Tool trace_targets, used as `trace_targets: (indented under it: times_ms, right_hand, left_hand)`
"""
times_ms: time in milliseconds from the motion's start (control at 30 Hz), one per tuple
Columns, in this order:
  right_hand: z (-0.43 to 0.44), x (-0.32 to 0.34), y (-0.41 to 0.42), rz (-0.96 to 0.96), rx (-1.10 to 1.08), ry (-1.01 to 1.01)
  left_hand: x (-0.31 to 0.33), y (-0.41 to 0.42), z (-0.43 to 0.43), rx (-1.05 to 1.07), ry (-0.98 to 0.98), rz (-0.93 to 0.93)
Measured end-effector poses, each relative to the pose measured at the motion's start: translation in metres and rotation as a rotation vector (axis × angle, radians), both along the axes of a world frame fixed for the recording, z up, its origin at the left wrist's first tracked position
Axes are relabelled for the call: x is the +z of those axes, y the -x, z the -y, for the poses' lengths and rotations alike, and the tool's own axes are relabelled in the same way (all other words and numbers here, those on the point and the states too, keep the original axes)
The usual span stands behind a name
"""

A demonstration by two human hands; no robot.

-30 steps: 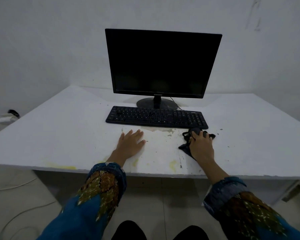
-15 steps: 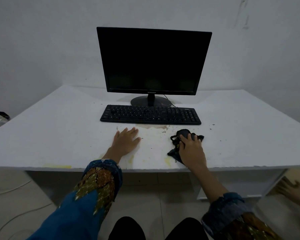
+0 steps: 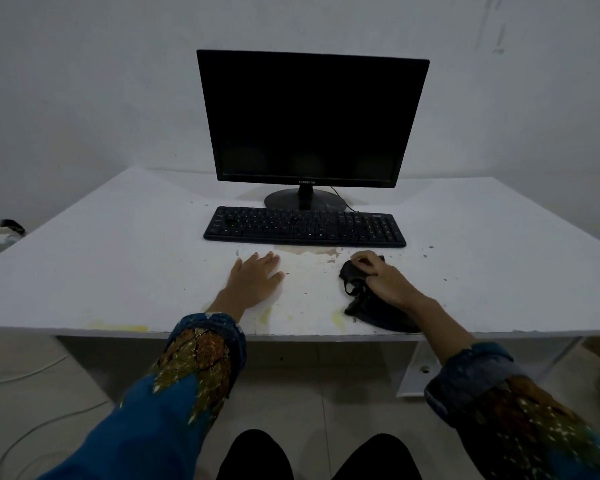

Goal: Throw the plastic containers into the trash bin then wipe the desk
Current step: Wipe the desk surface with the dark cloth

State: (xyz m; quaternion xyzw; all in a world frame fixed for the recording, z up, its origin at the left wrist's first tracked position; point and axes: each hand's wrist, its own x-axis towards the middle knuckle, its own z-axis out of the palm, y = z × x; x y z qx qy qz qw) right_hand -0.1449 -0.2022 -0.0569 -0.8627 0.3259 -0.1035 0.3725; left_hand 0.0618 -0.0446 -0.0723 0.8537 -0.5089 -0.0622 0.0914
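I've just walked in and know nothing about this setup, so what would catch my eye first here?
A big dark monitor stands at the back middle of the white desk, with a black keyboard right in front of it. Nearer the front edge, the right hand grips a dark cloth on the desk. The left hand rests flat beside a brownish stain just below the keyboard.

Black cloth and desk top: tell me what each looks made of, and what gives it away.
Black cloth: soft fabric, matte; it bunches and folds limply under the right hand. Desk: probably painted or laminated board, matte white; the coating is worn to yellowish and brownish patches near the front edge, hinting at wood-based board beneath, though that is uncertain.
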Motion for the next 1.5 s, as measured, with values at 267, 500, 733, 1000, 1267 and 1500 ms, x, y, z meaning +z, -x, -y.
trace_targets:
  times_ms: [267, 500, 733, 1000, 1267, 1500]
  right_hand:
    - [-0.039, -0.022, -0.032, -0.244, -0.172, 0.379]
    - [-0.069, -0.024, -0.045, -0.263, -0.206, 0.389]
    - [-0.075, -0.032, -0.046, -0.296, -0.218, 0.536]
    - [-0.039, -0.025, -0.070, -0.286, -0.163, 0.574]
    - [-0.051, -0.030, -0.066, -0.273, -0.187, 0.589]
    - [-0.089, -0.033, -0.048, -0.267, -0.187, 0.568]
  left_hand:
    - [-0.003, -0.001, 0.000, 0.013, 0.003, -0.010]
    - [-0.005, -0.003, 0.003, 0.031, -0.014, -0.003]
    - [-0.005, -0.002, 0.003, 0.034, -0.003, -0.029]
    - [-0.006, -0.004, 0.004, 0.024, -0.016, -0.048]
    - [-0.006, -0.006, 0.002, 0.030, -0.020, -0.052]
    - [-0.008, -0.007, 0.004, 0.037, -0.033, -0.041]
